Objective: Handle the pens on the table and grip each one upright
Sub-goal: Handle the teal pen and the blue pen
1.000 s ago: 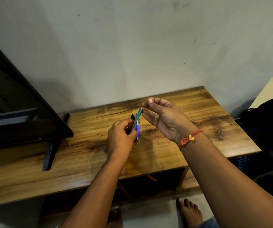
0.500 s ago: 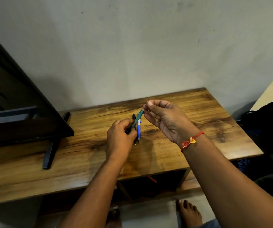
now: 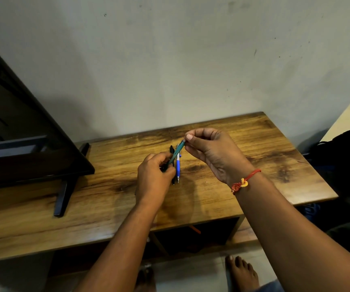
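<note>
A slim teal-green plastic pen [image 3: 176, 152] is held above the brown wooden table [image 3: 254, 157], slanted rather than upright, its upper end leaning to the right and away from the person. The left hand [image 3: 155, 178] has its fingers curled round the pen's lower end, knuckles facing the camera. The right hand [image 3: 214, 154] pinches the pen's pale upper tip between thumb and forefinger, its other fingers loosely bent behind. So both hands are clamped on the same pen, one at each end, and are near each other but not touching. Just under the pen, a blue-and-white plastic pen [image 3: 177, 167] lies flat on the table, with its point toward the person. A black pen [image 3: 172, 150] lies just beside it on the left, roughly parallel, its middle hidden by the left hand. A red thread bracelet with a yellow knot [image 3: 245, 182] circles the right wrist. On the left of the table stands a black flat screen [image 3: 22, 131] on angled black legs [image 3: 63, 197]. A pale plaster wall [image 3: 169, 70] rises behind the table, and bare feet [image 3: 241, 272] rest on the floor below.
</note>
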